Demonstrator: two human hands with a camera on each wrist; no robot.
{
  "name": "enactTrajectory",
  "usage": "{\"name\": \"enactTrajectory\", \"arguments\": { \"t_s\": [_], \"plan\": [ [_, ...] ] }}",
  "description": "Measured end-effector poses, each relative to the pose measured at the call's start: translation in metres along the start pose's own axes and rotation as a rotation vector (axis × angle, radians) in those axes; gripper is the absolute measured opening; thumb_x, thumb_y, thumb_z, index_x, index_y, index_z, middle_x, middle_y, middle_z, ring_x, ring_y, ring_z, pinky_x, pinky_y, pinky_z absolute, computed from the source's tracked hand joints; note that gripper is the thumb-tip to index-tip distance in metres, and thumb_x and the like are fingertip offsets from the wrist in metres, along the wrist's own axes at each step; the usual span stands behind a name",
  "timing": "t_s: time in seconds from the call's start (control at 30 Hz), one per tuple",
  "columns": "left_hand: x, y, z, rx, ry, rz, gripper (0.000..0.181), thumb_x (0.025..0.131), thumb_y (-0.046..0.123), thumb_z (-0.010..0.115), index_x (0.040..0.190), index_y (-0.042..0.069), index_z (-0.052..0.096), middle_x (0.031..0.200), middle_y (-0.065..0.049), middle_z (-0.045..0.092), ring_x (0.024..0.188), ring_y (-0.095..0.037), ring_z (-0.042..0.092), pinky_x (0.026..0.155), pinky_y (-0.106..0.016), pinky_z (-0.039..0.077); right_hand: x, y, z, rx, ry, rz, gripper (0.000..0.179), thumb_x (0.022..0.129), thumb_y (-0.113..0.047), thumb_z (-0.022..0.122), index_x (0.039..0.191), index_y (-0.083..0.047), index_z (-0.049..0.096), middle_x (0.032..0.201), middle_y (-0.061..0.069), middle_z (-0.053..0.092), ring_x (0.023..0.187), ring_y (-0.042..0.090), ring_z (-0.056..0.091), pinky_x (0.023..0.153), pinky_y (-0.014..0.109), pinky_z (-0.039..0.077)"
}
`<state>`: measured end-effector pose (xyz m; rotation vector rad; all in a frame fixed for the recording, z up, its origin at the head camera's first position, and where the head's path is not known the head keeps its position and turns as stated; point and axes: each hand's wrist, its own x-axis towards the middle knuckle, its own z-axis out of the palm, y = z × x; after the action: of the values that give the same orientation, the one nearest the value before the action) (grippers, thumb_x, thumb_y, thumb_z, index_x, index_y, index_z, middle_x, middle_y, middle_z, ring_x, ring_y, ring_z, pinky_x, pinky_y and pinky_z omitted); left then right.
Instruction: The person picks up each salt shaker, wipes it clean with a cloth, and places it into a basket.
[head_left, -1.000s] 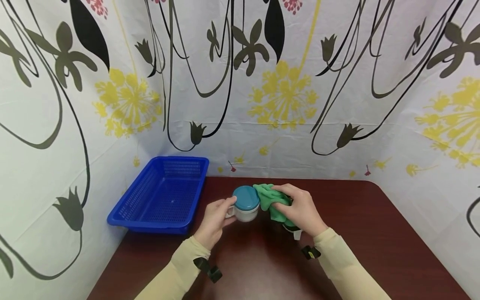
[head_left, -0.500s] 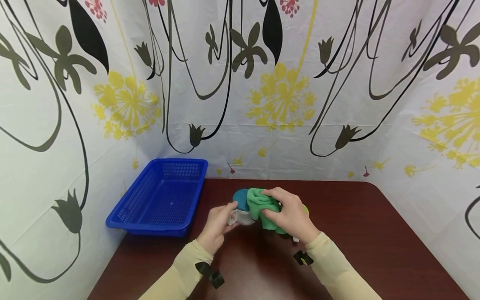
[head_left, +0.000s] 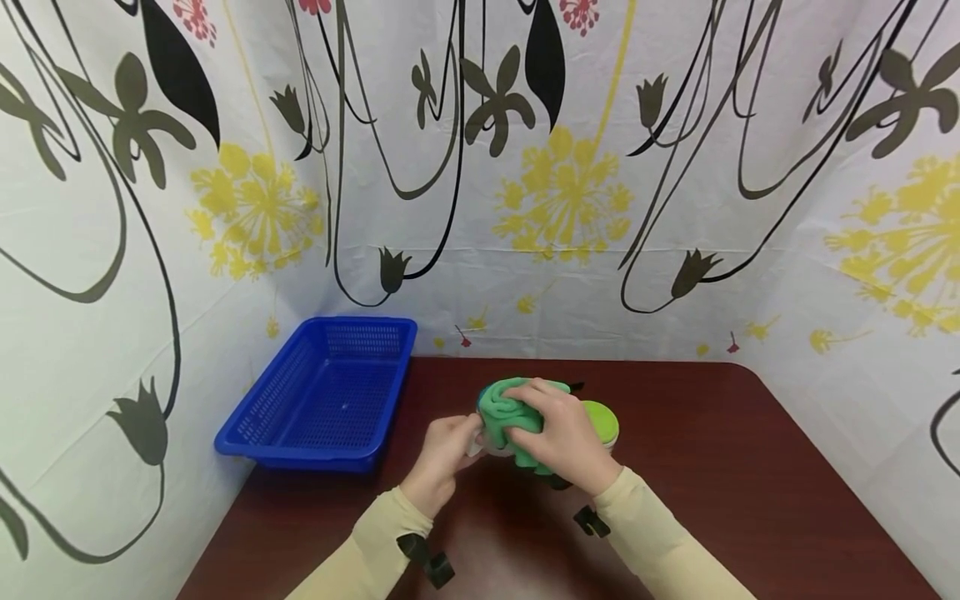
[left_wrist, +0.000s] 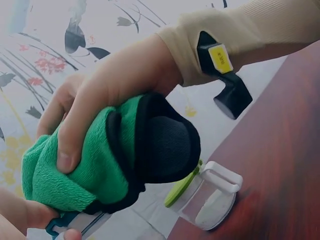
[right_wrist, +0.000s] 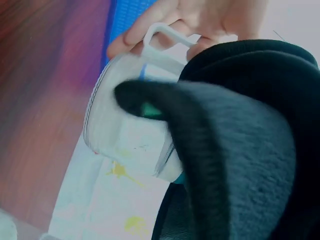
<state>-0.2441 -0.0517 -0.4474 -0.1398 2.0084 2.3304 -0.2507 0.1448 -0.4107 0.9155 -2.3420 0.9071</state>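
In the head view my left hand [head_left: 438, 462] grips the white handle of a small clear seasoning jar [right_wrist: 107, 112], lifted off the table. Its teal lid [left_wrist: 56, 226] is mostly covered by a green cloth [head_left: 498, 412] with black edging. My right hand [head_left: 566, 435] holds that cloth bunched up and presses it onto the jar's top. The left wrist view shows the right fingers spread over the folds, with a dark flap hanging down. A second jar [left_wrist: 215, 207] with a lime-green lid [head_left: 600, 421] and white handle stands on the table beyond my right hand.
A blue plastic basket [head_left: 300, 457] with perforated walls stands at the left rear of the dark red-brown table [head_left: 720, 475]. White flower-patterned fabric [head_left: 675, 200] hangs behind the table and along both sides.
My right hand has moved left with the green cloth, from beside the teal lid to over it. The lime-lidded jar has come into view. My left hand has shifted slightly right.
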Motion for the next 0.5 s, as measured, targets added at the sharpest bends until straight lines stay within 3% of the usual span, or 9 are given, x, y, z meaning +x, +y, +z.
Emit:
{"name": "enactTrajectory", "arguments": {
  "t_s": [0.2,0.33,0.5],
  "plan": [
    [-0.003,0.0,0.0,-0.006,-0.018,0.001,0.024,0.087,0.02,0.071,0.074,0.001,0.065,0.069,-0.002,0.058,0.071,-0.016,0.06,0.078,-0.04,0.056,0.001,0.005,0.001,-0.125,0.065,-0.025,0.037,0.083,-0.018,0.079,0.118,-0.017,0.071,0.109,-0.005,0.064,0.087,0.01,0.06,0.067,0.03,0.053],
    [-0.007,0.0,-0.001,-0.035,-0.025,-0.016,0.03,0.089,0.024,0.074,0.075,0.0,0.064,0.069,-0.003,0.057,0.07,-0.015,0.058,0.079,-0.039,0.056,0.003,0.018,-0.002,-0.215,0.139,0.033,0.039,0.08,-0.015,0.081,0.118,-0.016,0.072,0.105,-0.002,0.066,0.085,0.013,0.062,0.066,0.034,0.053],
    [-0.01,0.003,-0.002,-0.055,-0.037,-0.045,0.032,0.09,0.028,0.074,0.08,-0.001,0.065,0.073,-0.004,0.056,0.073,-0.016,0.057,0.082,-0.041,0.057,0.004,0.029,-0.004,-0.219,0.172,0.099,0.039,0.081,-0.014,0.079,0.12,-0.017,0.071,0.106,-0.002,0.066,0.084,0.015,0.064,0.068,0.037,0.054]
  ]
}}
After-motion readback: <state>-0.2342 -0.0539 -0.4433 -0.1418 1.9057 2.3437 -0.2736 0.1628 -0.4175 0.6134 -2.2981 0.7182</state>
